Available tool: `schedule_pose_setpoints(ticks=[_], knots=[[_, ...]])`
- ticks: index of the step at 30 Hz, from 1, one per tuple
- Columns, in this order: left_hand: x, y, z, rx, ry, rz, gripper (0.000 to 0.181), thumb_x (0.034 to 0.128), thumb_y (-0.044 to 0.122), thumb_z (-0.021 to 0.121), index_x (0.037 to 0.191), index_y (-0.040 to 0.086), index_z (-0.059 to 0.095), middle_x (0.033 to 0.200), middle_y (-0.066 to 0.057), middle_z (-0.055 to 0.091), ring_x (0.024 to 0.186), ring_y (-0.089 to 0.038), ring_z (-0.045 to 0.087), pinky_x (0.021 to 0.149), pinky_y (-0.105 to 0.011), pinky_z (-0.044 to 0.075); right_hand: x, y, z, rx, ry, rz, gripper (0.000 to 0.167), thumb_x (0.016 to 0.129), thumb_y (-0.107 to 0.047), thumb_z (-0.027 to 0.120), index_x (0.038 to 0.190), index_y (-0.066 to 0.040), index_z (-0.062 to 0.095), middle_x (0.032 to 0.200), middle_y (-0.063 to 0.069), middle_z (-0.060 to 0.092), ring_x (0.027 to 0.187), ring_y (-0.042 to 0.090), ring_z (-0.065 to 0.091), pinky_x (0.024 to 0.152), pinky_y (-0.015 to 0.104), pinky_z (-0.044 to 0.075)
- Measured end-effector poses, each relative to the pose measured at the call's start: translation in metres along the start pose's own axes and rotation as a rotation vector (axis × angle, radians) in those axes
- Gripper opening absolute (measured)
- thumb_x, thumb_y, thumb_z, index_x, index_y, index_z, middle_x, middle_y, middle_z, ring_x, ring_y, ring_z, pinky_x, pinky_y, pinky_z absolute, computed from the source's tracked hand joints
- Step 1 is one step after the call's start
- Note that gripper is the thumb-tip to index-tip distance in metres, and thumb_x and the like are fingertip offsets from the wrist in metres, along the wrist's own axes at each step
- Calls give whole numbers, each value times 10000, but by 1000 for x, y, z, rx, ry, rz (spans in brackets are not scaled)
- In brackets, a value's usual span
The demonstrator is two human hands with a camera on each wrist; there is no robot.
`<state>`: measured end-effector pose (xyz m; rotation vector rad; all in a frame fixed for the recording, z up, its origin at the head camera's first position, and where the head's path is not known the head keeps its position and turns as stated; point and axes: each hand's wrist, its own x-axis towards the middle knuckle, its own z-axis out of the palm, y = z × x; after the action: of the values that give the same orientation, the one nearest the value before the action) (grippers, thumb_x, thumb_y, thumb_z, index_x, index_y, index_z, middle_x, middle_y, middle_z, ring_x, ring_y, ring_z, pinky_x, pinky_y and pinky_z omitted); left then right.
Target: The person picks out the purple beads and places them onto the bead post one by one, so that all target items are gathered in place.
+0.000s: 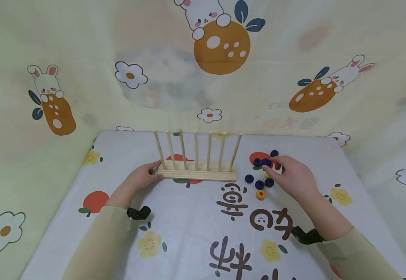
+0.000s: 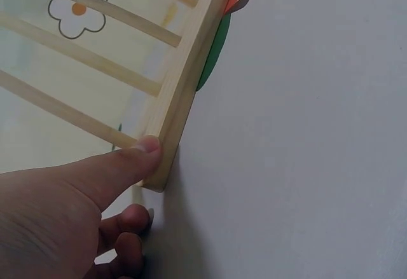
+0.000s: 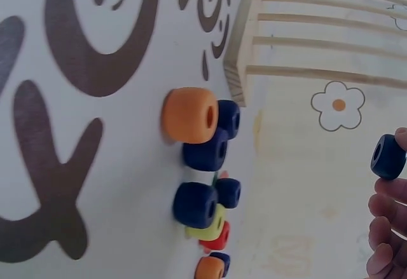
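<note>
Gripping the left end of the wooden rack (image 1: 199, 175), the left hand (image 1: 141, 179) had its thumb on the front edge of the base and a finger at the rear. The rack stood upright toward the far side of the table (image 1: 182, 217), its seven posts (image 1: 196, 151) set in a row along the flat base. The right hand (image 1: 296, 178) pinched a dark blue bead (image 3: 388, 157) between thumb and finger, clamped at its sides. This bead was raised off the table, to the right of the rack and apart from it. Loose beads lay in a group near the right hand: several dark blue beads (image 1: 249, 179), a yellow-green bead (image 3: 212, 227), a red bead (image 3: 219, 239) and two orange beads (image 3: 191, 115). A black device (image 1: 139, 212) was located at each wrist, beside a beige sleeve (image 1: 96, 245). A printed backdrop (image 1: 168, 93) with rabbits and flowers hung behind the table.
</note>
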<state>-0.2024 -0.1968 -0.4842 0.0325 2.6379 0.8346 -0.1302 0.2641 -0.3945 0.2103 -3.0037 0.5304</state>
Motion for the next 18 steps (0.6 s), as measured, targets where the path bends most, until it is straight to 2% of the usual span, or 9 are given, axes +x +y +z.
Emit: schedule_pose_setpoints(ticks=[10,15,18], knots=[[2,-2,0,7,-13,26,712,925,412,690,1544,256,373,957,-90,515,878,-232,482,736,-381,374,9,-14,-9,21,44,-30,500,943,-452,648,1199,-23,662,946,115,651,836,272,565,694,423,483],[1,-2,-2,15,-7,33,704,933,395,684,1546,243,370,969,-90,530,878,-234,484,741,-381,381,16,-22,-15,72,68,-52,482,947,-446,646,1212,-44,662,896,77,627,814,250,551,679,395,460],[0,-2,-3,13,-11,38,704,936,390,682,1546,229,370,968,-91,529,879,-232,484,740,-378,380,19,-28,-20,93,57,-39,526,943,-496,626,1232,-57,653,883,66,614,817,246,535,679,388,451]])
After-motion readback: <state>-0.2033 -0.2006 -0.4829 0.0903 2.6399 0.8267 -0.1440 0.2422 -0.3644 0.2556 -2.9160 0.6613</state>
